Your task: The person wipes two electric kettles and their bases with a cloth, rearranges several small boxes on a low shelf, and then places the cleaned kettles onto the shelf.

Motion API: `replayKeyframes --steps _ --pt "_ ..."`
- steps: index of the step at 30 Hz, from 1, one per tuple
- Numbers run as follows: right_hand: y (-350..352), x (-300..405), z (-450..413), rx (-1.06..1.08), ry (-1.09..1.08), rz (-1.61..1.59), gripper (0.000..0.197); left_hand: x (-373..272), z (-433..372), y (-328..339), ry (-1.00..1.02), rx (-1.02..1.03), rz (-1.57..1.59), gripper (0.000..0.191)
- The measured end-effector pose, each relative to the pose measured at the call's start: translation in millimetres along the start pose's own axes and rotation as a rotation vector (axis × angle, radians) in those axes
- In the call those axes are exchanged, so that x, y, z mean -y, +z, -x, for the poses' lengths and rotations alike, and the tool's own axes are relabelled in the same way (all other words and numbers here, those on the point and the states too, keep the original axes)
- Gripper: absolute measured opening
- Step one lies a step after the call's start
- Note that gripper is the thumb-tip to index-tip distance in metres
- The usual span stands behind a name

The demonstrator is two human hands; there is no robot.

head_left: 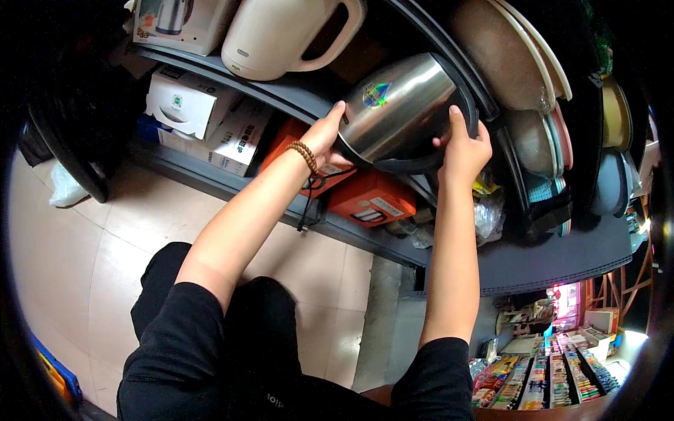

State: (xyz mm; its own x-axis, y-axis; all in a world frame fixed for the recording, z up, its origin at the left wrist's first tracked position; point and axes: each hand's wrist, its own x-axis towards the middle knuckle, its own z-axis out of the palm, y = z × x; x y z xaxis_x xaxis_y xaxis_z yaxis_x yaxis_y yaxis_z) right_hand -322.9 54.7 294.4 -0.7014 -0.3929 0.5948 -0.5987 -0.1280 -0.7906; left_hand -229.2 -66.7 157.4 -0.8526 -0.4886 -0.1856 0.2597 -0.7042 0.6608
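Note:
A stainless-steel electric kettle (400, 105) with black trim lies tilted on its side between my two hands, in front of the shelf. My left hand (325, 138) grips its base end, with the thumb on the steel wall. At the lid end, my right hand (464, 150) holds the kettle beside its black handle (408, 166). A shiny sticker (377, 95) is on the steel body. Below my left wrist, which wears a bead bracelet (304, 155), hangs a black cord (307, 202); its upper end is partly hidden.
A cream kettle (274, 39) and a kettle box (181, 26) stand on the shelf. White boxes (210, 126) and an orange box (371, 197) occupy the lower level. Stacked bowls (508, 58) are at the right. Tiled floor (142, 216) lies below; stationery racks (545, 381) appear lower right.

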Motion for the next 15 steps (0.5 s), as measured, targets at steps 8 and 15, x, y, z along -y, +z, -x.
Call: replayKeyframes --steps 8,15 --pt "60.0 -11.3 -1.9 -0.068 -0.066 -0.184 0.045 19.5 24.2 7.2 0.215 -0.237 -0.367 0.091" --pt "101.6 -12.0 3.4 -0.085 -0.181 -0.468 0.037 5.3 18.2 -4.0 0.307 -0.274 -0.058 0.073"
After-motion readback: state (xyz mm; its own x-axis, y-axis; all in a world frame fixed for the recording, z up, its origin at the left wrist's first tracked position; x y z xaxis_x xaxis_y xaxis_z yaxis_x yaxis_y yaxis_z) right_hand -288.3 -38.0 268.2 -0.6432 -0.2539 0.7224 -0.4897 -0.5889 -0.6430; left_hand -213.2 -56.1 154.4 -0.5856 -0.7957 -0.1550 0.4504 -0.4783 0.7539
